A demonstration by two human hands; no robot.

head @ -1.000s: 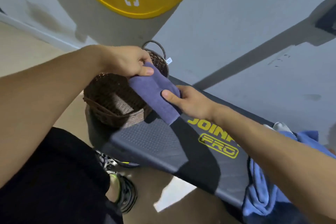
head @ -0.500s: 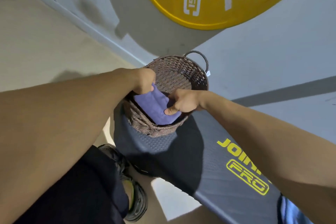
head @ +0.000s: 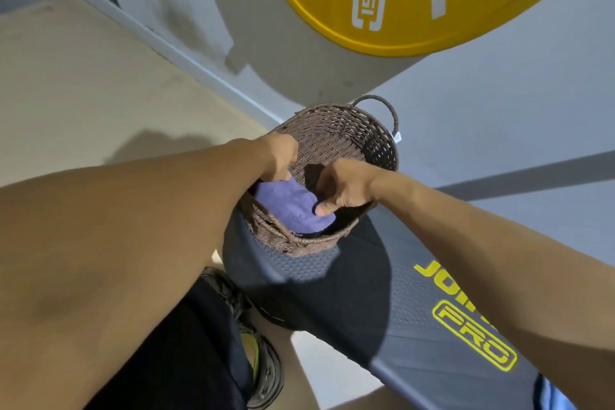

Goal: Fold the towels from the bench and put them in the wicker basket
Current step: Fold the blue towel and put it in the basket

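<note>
A brown wicker basket [head: 352, 130] stands on the end of the dark bench [head: 382, 303]. Inside it lies a folded purple towel [head: 286, 206]. My left hand [head: 281, 156] reaches over the basket's left rim and grips the towel's far edge with curled fingers. My right hand [head: 342, 190] is inside the basket on the right, fingers curled, thumb pressed on the towel's near right edge. A sliver of a light blue towel [head: 554, 393] shows on the bench at the bottom right corner.
A yellow weight plate [head: 416, 0] leans against the grey wall behind the basket. Tan floor lies to the left. My shoe [head: 263, 363] and dark shorts are below the bench's end.
Both hands carried the folded purple towel from above the bench edge over the rim and down into the basket. The view has shifted toward the basket.
</note>
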